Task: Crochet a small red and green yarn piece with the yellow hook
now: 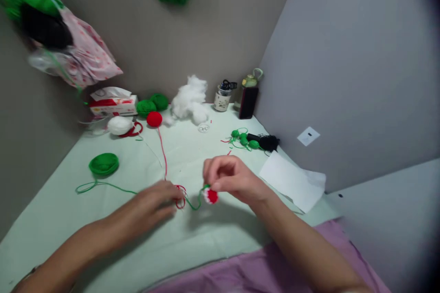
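Note:
My right hand is closed in a pinch on a small round crochet piece, red in the middle with a white edge. Green yarn hangs from its top and loops down leftward. Just above the table, my left hand has its thumb apart from its fingers, slightly blurred. Its fingertips are beside loose red yarn loops; whether they touch is unclear. A red yarn ball trails a strand down toward that hand. Behind my left forearm, green yarn runs from a green yarn ball.
Along the back stand a tissue box, a white yarn ball, green balls, white stuffing, a cup of tools and a phone. At right lie green and black yarn and white paper.

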Motion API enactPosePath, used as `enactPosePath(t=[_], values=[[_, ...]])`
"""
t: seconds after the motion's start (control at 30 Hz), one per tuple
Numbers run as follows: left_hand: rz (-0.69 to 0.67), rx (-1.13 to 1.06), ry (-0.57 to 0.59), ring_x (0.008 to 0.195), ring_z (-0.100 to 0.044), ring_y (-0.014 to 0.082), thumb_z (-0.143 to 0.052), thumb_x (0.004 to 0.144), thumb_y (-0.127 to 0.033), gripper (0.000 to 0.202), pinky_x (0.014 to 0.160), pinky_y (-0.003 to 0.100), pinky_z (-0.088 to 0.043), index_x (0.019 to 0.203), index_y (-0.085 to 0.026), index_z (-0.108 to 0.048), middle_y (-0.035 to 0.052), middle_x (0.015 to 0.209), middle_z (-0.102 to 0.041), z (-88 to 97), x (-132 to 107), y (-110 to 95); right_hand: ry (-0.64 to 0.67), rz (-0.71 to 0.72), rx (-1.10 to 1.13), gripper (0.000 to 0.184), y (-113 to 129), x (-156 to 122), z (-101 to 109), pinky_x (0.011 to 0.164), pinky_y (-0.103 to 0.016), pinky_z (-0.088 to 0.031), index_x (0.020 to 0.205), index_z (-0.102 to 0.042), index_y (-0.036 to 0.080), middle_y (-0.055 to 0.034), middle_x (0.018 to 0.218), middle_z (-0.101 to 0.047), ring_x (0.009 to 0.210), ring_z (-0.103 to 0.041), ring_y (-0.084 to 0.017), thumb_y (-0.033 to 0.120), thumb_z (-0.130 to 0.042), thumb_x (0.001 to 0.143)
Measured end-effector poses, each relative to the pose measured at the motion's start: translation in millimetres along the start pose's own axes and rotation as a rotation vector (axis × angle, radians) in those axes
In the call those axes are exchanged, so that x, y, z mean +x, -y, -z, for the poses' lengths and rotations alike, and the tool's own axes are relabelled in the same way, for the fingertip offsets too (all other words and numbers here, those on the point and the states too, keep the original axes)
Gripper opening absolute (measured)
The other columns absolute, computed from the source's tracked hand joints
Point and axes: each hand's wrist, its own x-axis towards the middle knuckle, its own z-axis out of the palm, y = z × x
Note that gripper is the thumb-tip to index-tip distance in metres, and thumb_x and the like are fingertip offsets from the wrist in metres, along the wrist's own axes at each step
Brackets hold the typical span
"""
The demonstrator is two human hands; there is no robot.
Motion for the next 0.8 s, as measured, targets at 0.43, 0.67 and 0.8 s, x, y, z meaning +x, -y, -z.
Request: enactPosePath(t=[0.43, 0.67, 0.8], values=[[0.283, -0.295, 0.044, 0.082, -0.073, 0.0225, -0.091, 0.078, -0.043, 0.031, 0.077, 0.026, -0.057, 0.098, -0.023, -0.081, 0.0078, 0.087, -0.08, -31.5, 34.7, 22.4, -0.427, -0.008, -0.251, 0.032, -37.0, -7.5, -12.0, 0.06, -0.023, -0.052, 0.088, -0.069, 0.02, 0.0044, 0.07, -0.067, 0.06, -0.064, -0.01, 0.045, -0.088, 0.08], [0.417, -0.567, -0.047, 0.068, -0.068, 0.0173, -0.095, 0.072, -0.041, 0.039, 0.068, 0.026, -0.056, 0.097, -0.021, -0.073, 0.0018, 0.072, -0.074, -25.4, 38.7, 15.3, -0.294, -0.207, -1.537, 0.046, -7.2, -89.8, 29.2, 0.079, -0.037, -0.062, 0.134, -0.062, 0.027, -0.0112, 0.123, -0.074, 0.097, -0.076, -0.025, 0.006, -0.057, 0.093], [0.417, -0.655, -0.109, 0.072, -0.069, 0.0178, -0.091, 0.077, -0.035, 0.038, 0.073, 0.029, -0.059, 0.106, -0.018, -0.073, 0.0041, 0.078, -0.074, -9.5, 38.7, 16.5, -0.222, -0.403, -2.038, 0.072, -17.7, -142.3, 61.5, 0.059, -0.03, -0.055, 0.128, -0.064, 0.023, -0.0113, 0.104, -0.077, 0.077, -0.078, -0.024, -0.014, -0.042, 0.071]])
